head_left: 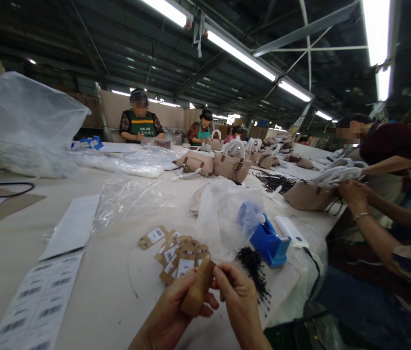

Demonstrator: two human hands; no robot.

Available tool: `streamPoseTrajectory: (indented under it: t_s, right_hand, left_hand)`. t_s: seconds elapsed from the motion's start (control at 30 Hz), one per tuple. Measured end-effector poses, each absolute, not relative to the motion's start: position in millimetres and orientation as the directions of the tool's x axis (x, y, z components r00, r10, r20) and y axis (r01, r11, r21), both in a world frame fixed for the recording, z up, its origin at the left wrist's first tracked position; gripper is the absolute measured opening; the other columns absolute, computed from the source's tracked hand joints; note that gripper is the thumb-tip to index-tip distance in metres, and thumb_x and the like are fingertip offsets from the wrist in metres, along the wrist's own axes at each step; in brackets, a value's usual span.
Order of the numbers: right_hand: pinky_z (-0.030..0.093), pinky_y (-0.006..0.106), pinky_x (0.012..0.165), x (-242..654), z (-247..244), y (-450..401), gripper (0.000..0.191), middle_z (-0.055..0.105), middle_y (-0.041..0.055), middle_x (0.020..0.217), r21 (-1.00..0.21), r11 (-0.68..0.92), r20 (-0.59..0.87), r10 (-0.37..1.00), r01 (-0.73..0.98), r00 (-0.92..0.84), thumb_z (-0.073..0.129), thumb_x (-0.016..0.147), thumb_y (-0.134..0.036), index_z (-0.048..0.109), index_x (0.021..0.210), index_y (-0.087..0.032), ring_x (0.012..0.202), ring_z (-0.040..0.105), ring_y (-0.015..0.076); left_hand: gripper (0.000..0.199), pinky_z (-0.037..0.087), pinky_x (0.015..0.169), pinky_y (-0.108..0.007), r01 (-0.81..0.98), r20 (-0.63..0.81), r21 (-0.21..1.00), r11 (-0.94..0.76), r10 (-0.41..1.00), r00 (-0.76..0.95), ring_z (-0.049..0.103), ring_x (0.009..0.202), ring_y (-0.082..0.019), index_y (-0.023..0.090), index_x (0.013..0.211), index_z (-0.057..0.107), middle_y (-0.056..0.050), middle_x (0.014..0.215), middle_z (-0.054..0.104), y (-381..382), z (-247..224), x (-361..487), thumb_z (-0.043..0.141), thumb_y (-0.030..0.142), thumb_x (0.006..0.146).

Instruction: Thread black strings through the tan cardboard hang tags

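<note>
My left hand point(172, 304) is closed around brown kraft-paper tags point(196, 294), their plain side turned toward me; how many there are I cannot tell. At their upper end, my right hand point(236, 291) pinches with thumb and forefinger, and whatever lies between those fingertips is too small to make out. Just beyond my hands lies a loose pile of kraft tags point(185, 260) with white barcode labels. A single kraft tag point(154, 236) rests left of the pile. Right of my right hand is a heap of thin black tag strings point(254, 272).
A blue tape dispenser point(271, 243) and white power strip point(291, 231) stand at right, beside a crumpled plastic bag point(220, 214). Barcode label sheets point(41, 301) lie left. Beige handbags point(230, 167) sit farther back. Co-workers surround the table; one's hands touch a handbag point(311, 194) at right.
</note>
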State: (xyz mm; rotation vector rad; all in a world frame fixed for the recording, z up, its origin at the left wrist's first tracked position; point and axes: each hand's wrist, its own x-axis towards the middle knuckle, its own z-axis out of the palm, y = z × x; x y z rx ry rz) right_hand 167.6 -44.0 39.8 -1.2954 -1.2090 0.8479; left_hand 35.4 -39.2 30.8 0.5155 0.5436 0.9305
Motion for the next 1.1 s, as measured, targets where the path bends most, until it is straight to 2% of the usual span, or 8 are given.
streamPoseTrajectory:
  t_s: [0.2,0.37,0.5,0.67,0.87,1.03,1.1]
  right_hand:
    - [0.047,0.018,0.050,166.8,38.0,-47.8,0.023,0.067,0.0013,0.061,-0.924,0.221,0.290,0.936,0.313,0.198,0.056,0.079,-0.036,0.068,0.073,-0.017,0.056,0.062,0.0137]
    - [0.043,0.017,0.042,163.4,36.9,-48.8,0.024,0.065,0.0005,0.056,-0.901,0.240,0.322,0.928,0.362,0.186,0.054,0.082,-0.036,0.067,0.075,-0.017,0.047,0.058,0.0119]
    - [0.043,0.016,0.043,163.0,32.0,-49.6,0.022,0.064,-0.0005,0.056,-0.880,0.257,0.356,0.913,0.400,0.197,0.053,0.083,-0.034,0.067,0.077,-0.018,0.045,0.058,0.0108]
    - [0.042,0.017,0.041,163.9,33.7,-48.4,0.023,0.064,0.0001,0.055,-0.868,0.271,0.374,0.909,0.416,0.187,0.052,0.083,-0.033,0.066,0.073,-0.018,0.042,0.056,0.0108]
    - [0.043,0.018,0.041,163.9,33.2,-47.4,0.028,0.065,0.0007,0.057,-0.922,0.192,0.263,0.947,0.336,0.183,0.050,0.084,-0.039,0.065,0.075,-0.018,0.045,0.057,0.0118]
    - [0.042,0.018,0.043,165.8,34.6,-46.0,0.027,0.063,0.0005,0.055,-0.939,0.167,0.230,0.954,0.300,0.191,0.051,0.082,-0.039,0.064,0.071,-0.018,0.048,0.058,0.0125]
    - [0.041,0.018,0.044,166.3,37.4,-45.2,0.026,0.062,-0.0005,0.053,-0.946,0.153,0.217,0.954,0.287,0.207,0.053,0.080,-0.037,0.063,0.067,-0.017,0.048,0.056,0.0120]
  left_hand:
    - [0.024,0.047,0.057,-0.029,-0.638,-0.224,0.576,0.511,0.850,0.477,0.064,0.068,-0.020,0.014,0.097,0.066,-0.008,0.086,0.069,-36.9,27.0,35.6,0.059,0.028,0.079]
    - [0.022,0.047,0.054,-0.029,-0.669,-0.237,0.532,0.519,0.850,0.471,0.064,0.065,-0.020,0.015,0.095,0.065,-0.007,0.084,0.070,-35.5,26.7,36.9,0.063,0.026,0.076]
    - [0.019,0.048,0.052,-0.028,-0.673,-0.237,0.540,0.505,0.859,0.454,0.064,0.065,-0.018,0.016,0.093,0.066,-0.006,0.083,0.070,-36.4,27.8,37.7,0.062,0.025,0.077]
    - [0.023,0.049,0.056,-0.029,-0.648,-0.232,0.601,0.468,0.878,0.419,0.063,0.068,-0.019,0.016,0.099,0.065,-0.007,0.089,0.070,-37.9,26.8,38.7,0.057,0.025,0.079]
    - [0.029,0.049,0.057,-0.029,-0.603,-0.233,0.662,0.446,0.886,0.400,0.063,0.070,-0.020,0.016,0.104,0.066,-0.008,0.091,0.069,-38.7,23.6,38.1,0.057,0.027,0.079]
    - [0.032,0.049,0.061,-0.030,-0.514,-0.205,0.769,0.381,0.908,0.366,0.062,0.074,-0.020,0.019,0.106,0.067,-0.008,0.094,0.068,-39.4,29.6,39.4,0.057,0.031,0.078]
    - [0.034,0.048,0.062,-0.029,-0.440,-0.176,0.839,0.322,0.924,0.341,0.061,0.073,-0.020,0.019,0.106,0.068,-0.008,0.088,0.068,-38.7,29.7,39.6,0.059,0.035,0.077]
